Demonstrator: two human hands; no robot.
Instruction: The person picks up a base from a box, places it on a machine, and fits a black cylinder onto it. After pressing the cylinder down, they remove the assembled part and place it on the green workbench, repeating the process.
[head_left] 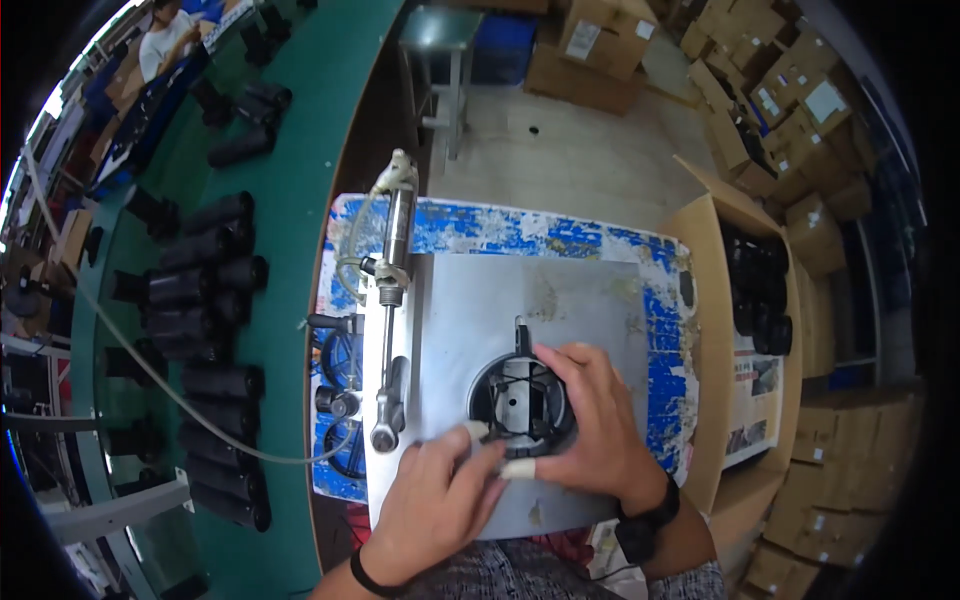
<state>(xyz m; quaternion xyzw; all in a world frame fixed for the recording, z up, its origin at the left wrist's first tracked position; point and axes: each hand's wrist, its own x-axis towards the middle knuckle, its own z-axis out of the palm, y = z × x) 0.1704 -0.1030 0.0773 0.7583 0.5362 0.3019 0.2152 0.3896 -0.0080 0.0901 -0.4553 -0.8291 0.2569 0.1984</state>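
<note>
A black round housing (474, 395) with an open top stands on a grey metal plate (465, 300), and a short black stem juts from its far side. Inside it are dark crossing parts and a pale middle piece with a small hole. My right hand (600, 425) wraps the housing's right side, thumb at the near rim and fingers at the far rim. At the near left rim, the fingers of my left hand (440, 500) are bent together in a pinch. What lies between them is hidden and slightly blurred. Pale covers sit on some fingertips.
Left of the plate stands a pneumatic cylinder (398, 225) with a rod and hose. A green bench (300, 200) farther left carries several black cylindrical housings (222, 385). An open cardboard box (708, 350) with black parts stands at right. Another person (163, 42) is far left.
</note>
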